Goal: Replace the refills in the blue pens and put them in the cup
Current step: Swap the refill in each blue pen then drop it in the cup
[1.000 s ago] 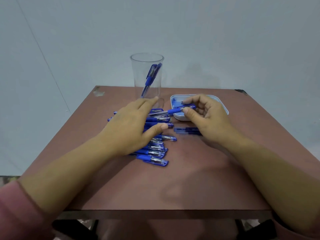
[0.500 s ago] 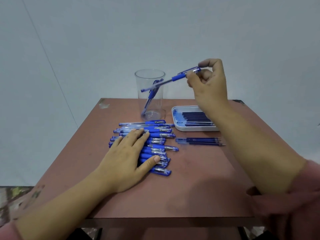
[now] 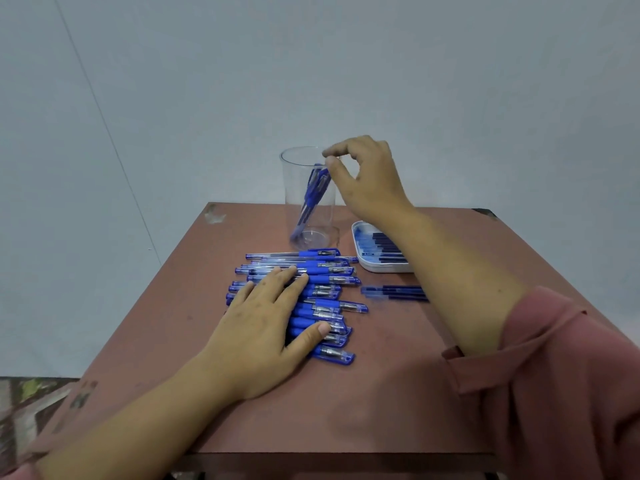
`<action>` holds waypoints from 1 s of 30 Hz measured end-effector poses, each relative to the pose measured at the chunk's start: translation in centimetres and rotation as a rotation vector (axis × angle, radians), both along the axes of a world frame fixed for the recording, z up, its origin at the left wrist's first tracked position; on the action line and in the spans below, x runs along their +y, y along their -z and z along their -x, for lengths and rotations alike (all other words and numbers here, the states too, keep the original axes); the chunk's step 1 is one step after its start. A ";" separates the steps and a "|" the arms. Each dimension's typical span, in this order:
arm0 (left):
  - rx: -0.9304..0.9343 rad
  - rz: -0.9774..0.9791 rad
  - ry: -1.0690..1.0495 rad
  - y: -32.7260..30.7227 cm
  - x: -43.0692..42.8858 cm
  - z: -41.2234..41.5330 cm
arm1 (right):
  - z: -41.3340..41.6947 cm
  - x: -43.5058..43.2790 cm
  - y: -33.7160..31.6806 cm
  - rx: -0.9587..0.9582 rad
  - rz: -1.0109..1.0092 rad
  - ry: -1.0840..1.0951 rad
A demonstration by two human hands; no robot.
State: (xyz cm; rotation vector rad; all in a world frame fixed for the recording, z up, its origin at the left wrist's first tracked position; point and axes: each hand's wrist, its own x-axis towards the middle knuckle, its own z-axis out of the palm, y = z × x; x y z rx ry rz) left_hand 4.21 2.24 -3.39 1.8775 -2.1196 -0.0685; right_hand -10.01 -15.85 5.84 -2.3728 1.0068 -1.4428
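A clear plastic cup (image 3: 309, 202) stands at the far middle of the table with two blue pens (image 3: 313, 194) leaning inside it. My right hand (image 3: 367, 178) is at the cup's right rim, thumb and forefinger pinched at the top end of one of those pens. My left hand (image 3: 266, 323) lies flat, fingers straight, on a row of several blue pens (image 3: 329, 308) in the table's middle. A white tray (image 3: 367, 266) with dark refills sits right of the cup, partly hidden by my right forearm. A few loose refills (image 3: 391, 292) lie in front of it.
The brown table (image 3: 381, 393) ends close to me at its front edge and has a chipped far left corner. A plain pale wall stands behind it. My pink sleeve (image 3: 554, 375) fills the lower right.
My right hand carried a pen from above the tray leftward and lowered it point-down into the cup. My left hand stayed flat on the row of pens.
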 end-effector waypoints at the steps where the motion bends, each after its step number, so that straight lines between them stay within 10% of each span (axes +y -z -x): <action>1: 0.003 0.002 0.001 0.0 0.0 0.0 | 0.2 0.1 0.2 0.011 -0.007 0.001; 13: 0.022 0.016 -0.001 0.1 -0.1 0.0 | 6.9 5.8 4.7 0.396 -0.275 -0.123; 20: 0.029 0.022 -0.001 -0.1 -0.1 0.1 | 5.9 5.7 6.0 0.664 -0.088 -0.110; 30: 0.013 0.176 0.098 -3.3 -1.3 -0.3 | 8.0 6.4 4.3 0.358 -0.039 -0.129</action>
